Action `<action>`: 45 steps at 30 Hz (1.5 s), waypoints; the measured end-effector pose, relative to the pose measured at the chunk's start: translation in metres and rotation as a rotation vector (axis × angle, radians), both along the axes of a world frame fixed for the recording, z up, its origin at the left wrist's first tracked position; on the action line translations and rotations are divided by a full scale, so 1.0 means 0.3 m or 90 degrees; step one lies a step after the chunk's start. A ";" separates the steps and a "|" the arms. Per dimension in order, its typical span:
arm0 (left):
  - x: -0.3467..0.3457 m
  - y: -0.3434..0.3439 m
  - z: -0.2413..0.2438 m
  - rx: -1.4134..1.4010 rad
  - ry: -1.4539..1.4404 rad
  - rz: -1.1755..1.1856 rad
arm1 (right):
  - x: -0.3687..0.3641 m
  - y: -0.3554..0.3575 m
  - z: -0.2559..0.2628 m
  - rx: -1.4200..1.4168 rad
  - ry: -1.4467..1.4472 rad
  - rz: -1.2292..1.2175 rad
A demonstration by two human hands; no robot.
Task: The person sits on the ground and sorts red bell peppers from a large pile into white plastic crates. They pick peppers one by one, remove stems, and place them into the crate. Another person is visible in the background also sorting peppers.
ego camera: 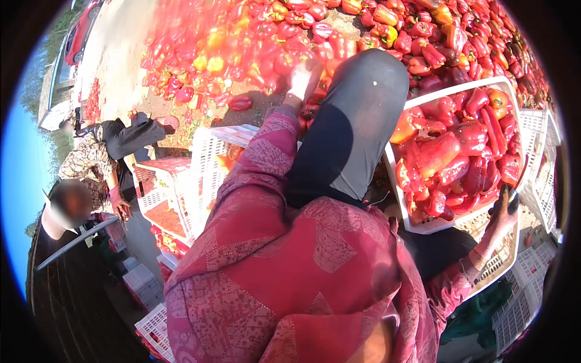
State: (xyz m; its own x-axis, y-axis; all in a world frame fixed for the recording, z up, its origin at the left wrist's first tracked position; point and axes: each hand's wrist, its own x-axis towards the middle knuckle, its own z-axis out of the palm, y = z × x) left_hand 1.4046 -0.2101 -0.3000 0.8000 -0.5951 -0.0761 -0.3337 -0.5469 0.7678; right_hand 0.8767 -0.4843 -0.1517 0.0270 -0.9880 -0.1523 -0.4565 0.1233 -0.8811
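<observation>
In the upper middle, my left hand [305, 78] reaches to the edge of a large heap of red bell peppers [422, 54]. Strong glare washes that hand out, so its fingers and anything in them cannot be made out. My right hand [500, 215], in a stained glove, touches the near right corner of a white plastic crate [401, 213]. Dark fingertips show at the rim, but whether they grip it is unclear. Red bell peppers [454, 149] fill this crate, which sits tilted at my right side above my leg.
Left of my arm stand a white slotted crate [206, 156] and another crate [159, 199]. More white crates [538, 168] are at the far right. A person [86, 168] in a patterned top sits at the left, beside a grey pole [75, 242]. A red car [84, 29] stands beyond.
</observation>
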 end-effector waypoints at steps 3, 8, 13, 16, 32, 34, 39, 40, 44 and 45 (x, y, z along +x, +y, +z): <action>-0.101 0.152 -0.301 0.010 0.138 0.136 | 0.040 0.019 -0.012 -0.016 0.044 -0.006; 0.041 0.325 -0.346 0.073 0.055 0.499 | 0.021 0.082 -0.027 -0.099 0.149 -0.009; 0.279 0.435 -0.485 0.331 -0.173 0.281 | 0.034 0.147 -0.002 -0.184 0.186 -0.002; 0.411 0.457 -0.591 0.396 0.086 0.190 | 0.078 0.177 0.040 -0.149 0.261 -0.030; 0.211 0.471 -0.673 0.360 0.147 0.225 | 0.143 0.248 0.047 -0.149 0.155 0.003; 0.196 0.418 -0.599 0.354 0.181 0.233 | 0.196 0.293 0.059 -0.182 0.117 0.003; 0.125 0.392 -0.547 0.309 -0.001 0.178 | 0.168 0.336 0.100 -0.155 0.069 0.037; 0.130 0.393 -0.543 0.298 -0.005 0.168 | 0.151 0.340 0.095 -0.156 0.071 0.044; 0.170 0.416 -0.500 0.270 0.119 0.135 | 0.116 0.359 0.085 -0.128 0.048 -0.003; 0.179 0.432 -0.482 0.257 0.167 0.130 | 0.123 0.357 0.086 -0.141 0.043 -0.002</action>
State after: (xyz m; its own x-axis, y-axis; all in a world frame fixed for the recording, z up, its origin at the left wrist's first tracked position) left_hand 1.4584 -0.0806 -0.4446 0.8204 -0.3109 -0.4798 -0.0144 -0.8502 0.5263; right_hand 0.9135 -0.3771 -0.1260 0.0215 -0.9976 0.0665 -0.5146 -0.0681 -0.8547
